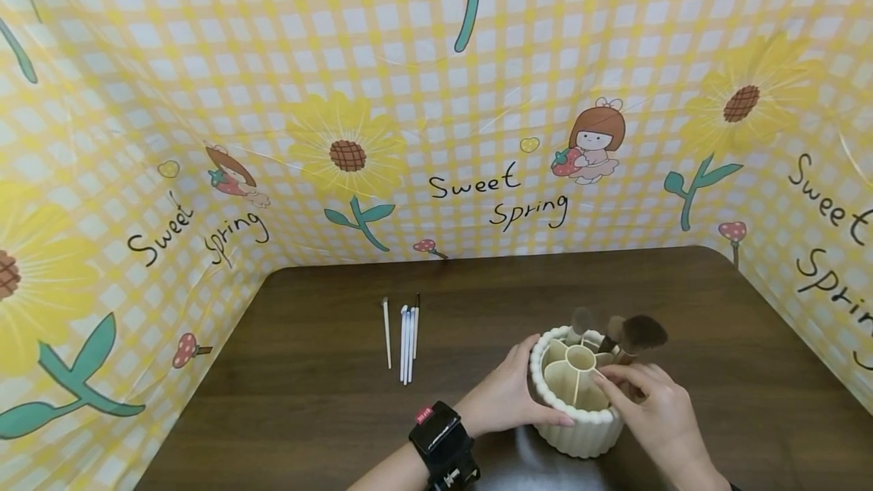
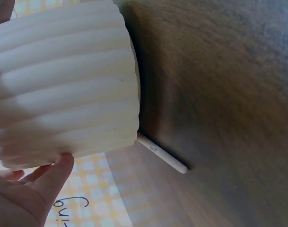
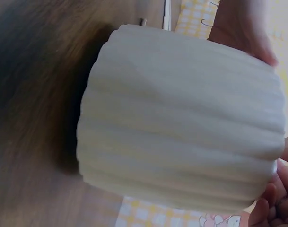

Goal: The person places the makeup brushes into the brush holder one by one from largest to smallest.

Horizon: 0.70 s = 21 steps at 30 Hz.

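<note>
An off-white ribbed makeup brush holder (image 1: 576, 433) with a scalloped rim and petal-shaped compartments stands at the front right of the table. My left hand (image 1: 501, 392) grips its left side, thumb across the front. My right hand (image 1: 658, 415) is at the right edge, thumb and index finger pinching at the rim. In the right wrist view my right hand's curled fingers (image 3: 271, 203) meet the rim; no brush shows between them. A large dark-haired makeup brush (image 1: 644, 334) and smaller brushes (image 1: 582, 320) rise at the holder's back; their handles are mostly hidden.
Several thin brushes (image 1: 407, 343) lie side by side left of the holder, one (image 1: 387, 332) slightly apart. A pale handle end (image 2: 162, 153) shows past the holder's base in the left wrist view. Yellow checked cloth (image 1: 382, 67) encloses the dark wooden table (image 1: 307, 430).
</note>
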Each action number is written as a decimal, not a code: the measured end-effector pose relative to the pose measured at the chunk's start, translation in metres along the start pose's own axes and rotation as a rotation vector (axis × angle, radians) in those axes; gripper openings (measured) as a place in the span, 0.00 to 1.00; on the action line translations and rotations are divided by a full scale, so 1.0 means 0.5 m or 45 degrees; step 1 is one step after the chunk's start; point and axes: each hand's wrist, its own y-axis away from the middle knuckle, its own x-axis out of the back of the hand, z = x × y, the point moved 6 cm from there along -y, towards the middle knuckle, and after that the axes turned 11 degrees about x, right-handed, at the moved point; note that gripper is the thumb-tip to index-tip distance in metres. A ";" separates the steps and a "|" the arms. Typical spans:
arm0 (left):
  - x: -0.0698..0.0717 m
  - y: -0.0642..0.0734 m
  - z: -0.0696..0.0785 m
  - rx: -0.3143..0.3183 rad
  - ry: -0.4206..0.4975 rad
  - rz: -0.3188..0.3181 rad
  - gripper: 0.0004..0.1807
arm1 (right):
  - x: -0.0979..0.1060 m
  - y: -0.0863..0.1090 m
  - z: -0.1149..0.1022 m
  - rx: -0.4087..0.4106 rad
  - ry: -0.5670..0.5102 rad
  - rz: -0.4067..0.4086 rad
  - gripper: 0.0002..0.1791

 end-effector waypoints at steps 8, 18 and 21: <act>0.014 -0.003 -0.004 0.070 0.059 -0.033 0.61 | 0.013 0.018 0.016 -0.115 -0.076 0.088 0.11; 0.148 -0.023 -0.034 0.086 0.363 0.298 0.42 | 0.013 0.030 0.049 -0.399 -0.016 0.113 0.08; 0.200 -0.028 -0.059 0.123 0.340 0.519 0.33 | 0.011 0.038 0.060 -0.506 -0.011 0.088 0.06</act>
